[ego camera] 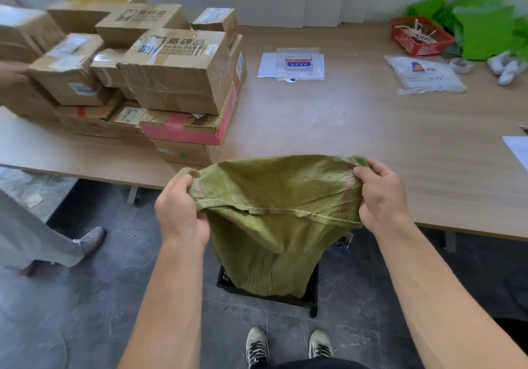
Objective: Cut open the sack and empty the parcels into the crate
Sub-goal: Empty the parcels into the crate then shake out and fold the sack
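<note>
Both hands, left [180,211] and right [381,197], grip closed on the green sack [274,225] over the crate [310,291]

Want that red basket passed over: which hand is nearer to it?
Right. The right hand grips the sack below the red basket; the left hand is further left.
</note>
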Tool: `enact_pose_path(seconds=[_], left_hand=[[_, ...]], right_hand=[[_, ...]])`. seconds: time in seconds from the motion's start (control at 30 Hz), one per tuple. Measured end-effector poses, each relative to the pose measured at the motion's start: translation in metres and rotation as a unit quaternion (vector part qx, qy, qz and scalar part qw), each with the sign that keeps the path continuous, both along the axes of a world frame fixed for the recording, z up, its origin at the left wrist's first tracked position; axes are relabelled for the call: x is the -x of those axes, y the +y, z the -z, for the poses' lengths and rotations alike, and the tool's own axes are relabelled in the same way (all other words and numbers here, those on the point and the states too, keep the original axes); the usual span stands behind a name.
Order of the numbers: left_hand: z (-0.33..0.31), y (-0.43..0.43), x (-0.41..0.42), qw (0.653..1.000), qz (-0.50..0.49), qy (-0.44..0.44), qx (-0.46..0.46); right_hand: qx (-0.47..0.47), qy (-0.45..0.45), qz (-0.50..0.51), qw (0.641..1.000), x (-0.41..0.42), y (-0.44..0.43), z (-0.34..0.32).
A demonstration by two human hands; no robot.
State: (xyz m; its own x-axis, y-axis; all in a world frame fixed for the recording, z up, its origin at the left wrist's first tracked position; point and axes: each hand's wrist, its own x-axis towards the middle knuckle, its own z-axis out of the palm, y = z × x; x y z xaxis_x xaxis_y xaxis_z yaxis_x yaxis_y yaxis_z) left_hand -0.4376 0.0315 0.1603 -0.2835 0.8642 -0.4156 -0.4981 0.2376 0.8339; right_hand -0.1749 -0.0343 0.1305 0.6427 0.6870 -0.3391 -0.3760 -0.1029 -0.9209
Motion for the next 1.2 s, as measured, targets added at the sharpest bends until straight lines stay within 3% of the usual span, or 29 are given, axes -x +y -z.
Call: enact_pose_path(seconds=[0.17,0.37,0.57,0.8,0.93,1.1,1.2], left_hand=[[-0.034,0.007,0.001,0.991,0.006,-0.023,-0.132],[-0.018,0.005,0.01,0.999,-0.008,0.015,-0.033],[-0.057,0.011,0.01,0.98,0.019,0.011,-0.197],[-0.037,0.012,0.01,0.996,0.054,0.021,-0.069],[-0.046,0.014,0.012,0.991,0.055,0.037,-0.114],[-0.042,0.014,0.013,0.994,0.057,0.042,-0.08],[-0.051,0.012,0.012,0.99,0.063,0.025,-0.12]], right_hand=[[-0.091,-0.022,0.019,0.995,-0.014,0.004,-0.032],[-0.022,-0.02,0.017,0.999,-0.019,-0.002,-0.022],[-0.108,-0.03,0.039,0.993,-0.028,0.003,-0.055],[-0.057,-0.02,0.011,0.998,-0.027,-0.004,-0.05],[-0.085,-0.04,0.03,0.995,-0.033,-0.006,-0.061],[-0.051,-0.049,0.001,0.997,-0.03,-0.002,-0.062],[-0.067,-0.052,0.006,0.996,-0.033,0.0,-0.071]])
